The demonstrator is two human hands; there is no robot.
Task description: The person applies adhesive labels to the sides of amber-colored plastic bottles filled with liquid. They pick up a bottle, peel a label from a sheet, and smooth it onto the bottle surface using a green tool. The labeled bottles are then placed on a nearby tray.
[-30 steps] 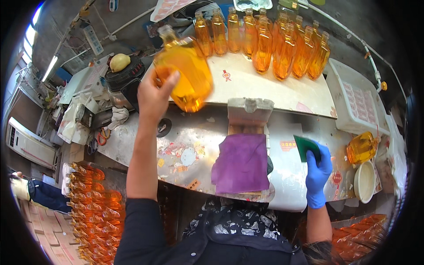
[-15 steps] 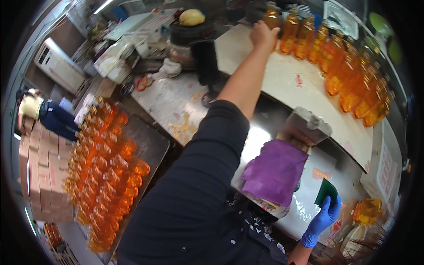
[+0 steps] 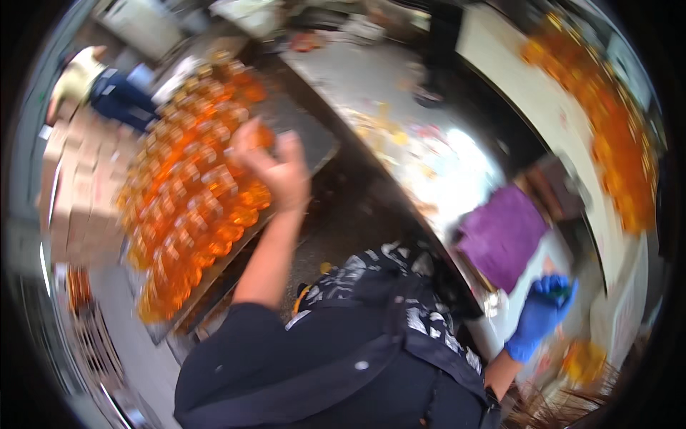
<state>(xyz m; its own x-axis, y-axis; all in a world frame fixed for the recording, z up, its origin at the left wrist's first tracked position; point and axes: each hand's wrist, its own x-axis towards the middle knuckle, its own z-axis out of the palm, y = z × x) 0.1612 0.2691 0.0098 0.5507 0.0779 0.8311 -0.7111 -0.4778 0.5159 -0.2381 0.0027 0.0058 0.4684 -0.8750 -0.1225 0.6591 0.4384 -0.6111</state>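
My left hand (image 3: 275,171), bare, reaches over the near edge of a crowd of amber bottles (image 3: 193,179) on the left table. Its thumb stands apart from the curved fingers, and orange shows in the gap behind them. Motion smears the fingertips, so contact with a bottle does not show clearly. At the lower right, my right hand (image 3: 539,314), in a blue glove, is closed around a dark green sheet (image 3: 563,292), mostly hidden by the fingers. Just left of the glove, a purple cloth (image 3: 502,237) lies over a block-like support.
Amber bottles (image 3: 604,121) stand in a row along the pale board (image 3: 493,43) at right. One amber bottle (image 3: 584,360) is beside the glove. A person (image 3: 107,89) bends at stacked cartons (image 3: 86,186) at far left. The left table's dark edge (image 3: 321,154) juts toward me.
My left hand has left the bottle at the row's end and swung left to the crowded bottles. The view has turned left. My right hand still holds the green sheet, fingers more closed.
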